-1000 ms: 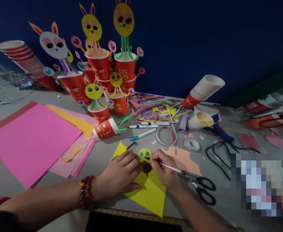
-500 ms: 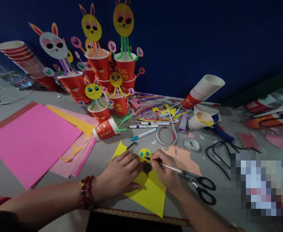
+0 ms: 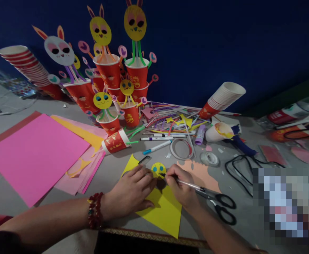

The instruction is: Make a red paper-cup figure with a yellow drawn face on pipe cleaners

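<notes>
My left hand (image 3: 129, 192) lies on a yellow paper sheet (image 3: 165, 210), fingers together, with the fingertips pressing the edge of a small yellow paper face (image 3: 158, 169) that has blue eyes. My right hand (image 3: 180, 188) is closed on a thin pen (image 3: 188, 184), its tip touching the paper face. A red bead bracelet (image 3: 94, 211) is on my left wrist. Black-handled scissors (image 3: 219, 203) lie just right of my right hand.
Red paper cups with bunny and chick faces (image 3: 109, 70) stand at the back. Cup stacks (image 3: 27, 67) (image 3: 223, 97), pink sheets (image 3: 35, 151), markers (image 3: 156, 138), tape rolls (image 3: 182, 149), straws, a glue stick (image 3: 199, 134) and black cables (image 3: 239, 169) lie about.
</notes>
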The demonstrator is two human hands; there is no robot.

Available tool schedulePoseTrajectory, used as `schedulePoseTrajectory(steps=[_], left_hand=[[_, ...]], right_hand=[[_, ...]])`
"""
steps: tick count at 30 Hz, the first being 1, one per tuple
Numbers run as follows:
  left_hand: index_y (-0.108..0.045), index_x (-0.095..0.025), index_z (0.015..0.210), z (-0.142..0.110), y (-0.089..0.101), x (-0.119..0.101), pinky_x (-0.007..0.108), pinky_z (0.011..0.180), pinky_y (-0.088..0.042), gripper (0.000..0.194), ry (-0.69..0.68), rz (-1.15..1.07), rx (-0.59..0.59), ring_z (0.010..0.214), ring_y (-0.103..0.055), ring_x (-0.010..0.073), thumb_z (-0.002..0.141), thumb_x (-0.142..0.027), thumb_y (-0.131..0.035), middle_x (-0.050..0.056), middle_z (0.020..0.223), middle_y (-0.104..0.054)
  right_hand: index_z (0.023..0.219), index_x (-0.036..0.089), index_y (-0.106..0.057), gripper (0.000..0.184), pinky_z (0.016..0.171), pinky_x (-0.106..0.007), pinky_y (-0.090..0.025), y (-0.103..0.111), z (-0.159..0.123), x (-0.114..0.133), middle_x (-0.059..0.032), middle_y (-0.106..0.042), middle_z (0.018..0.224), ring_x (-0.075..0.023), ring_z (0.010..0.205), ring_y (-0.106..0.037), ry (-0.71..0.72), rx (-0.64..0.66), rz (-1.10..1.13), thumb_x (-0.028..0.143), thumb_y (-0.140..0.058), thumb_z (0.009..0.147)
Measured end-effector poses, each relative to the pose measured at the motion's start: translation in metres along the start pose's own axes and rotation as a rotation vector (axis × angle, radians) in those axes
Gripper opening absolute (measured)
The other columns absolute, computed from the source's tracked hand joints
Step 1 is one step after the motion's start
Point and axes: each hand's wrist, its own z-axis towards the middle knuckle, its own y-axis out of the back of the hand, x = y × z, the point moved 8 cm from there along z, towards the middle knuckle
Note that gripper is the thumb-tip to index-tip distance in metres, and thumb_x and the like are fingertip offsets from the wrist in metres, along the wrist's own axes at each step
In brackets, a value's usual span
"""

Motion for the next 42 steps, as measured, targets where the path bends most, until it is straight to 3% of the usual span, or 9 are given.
schedulePoseTrajectory(steps=[42], left_hand=[[-0.053,-0.012,0.134,0.0001,-0.0006,0.0007,0.046,0.115,-0.036,0.069,0.009,-0.032,0.01,0.123,-0.052,0.029,0.087,-0.062,-0.063,0.012,0.123,-0.062]], right_hand=[[0.066,0.024,-0.043,0.022,0.053,-0.023,-0.036,0.0049,-0.0007,-0.0024,0.0057,-0.045,0.057,-0.0117,0.052,-0.045,0.001,-0.061,0.006,0.014,-0.046,0.085]])
